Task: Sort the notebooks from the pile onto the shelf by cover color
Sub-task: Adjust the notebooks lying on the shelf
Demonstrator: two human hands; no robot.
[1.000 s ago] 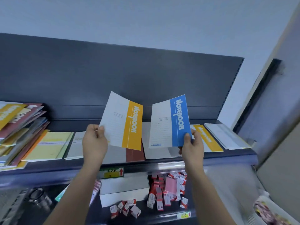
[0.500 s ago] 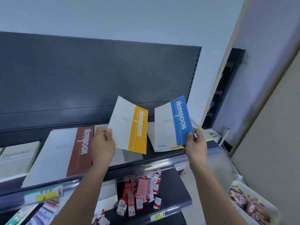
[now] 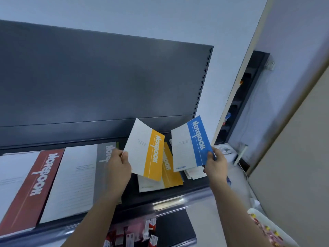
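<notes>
Over a dark, matte metal shelf [image 3: 169,200], our left hand [image 3: 118,168] pinches the white edge of a thin, bowed yellow notebook [image 3: 142,148]. Our right hand [image 3: 216,165] grips a blue notebook [image 3: 190,145] by its lower corner, both held aloft.

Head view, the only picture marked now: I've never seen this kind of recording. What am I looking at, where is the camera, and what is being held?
There is no machine here. A person wears a wide-angle camera on the head, so you look forward and down along both bare arms. The left hand pinches a yellow-banded notebook by its edge, and the right hand pinches a blue-banded notebook. Both are held up above a dark shelf. Lying flat on it are a red-banded notebook, a grey-banded notebook and a second yellow notebook, just below the held one. Small boxes sit on a lower shelf.
</notes>
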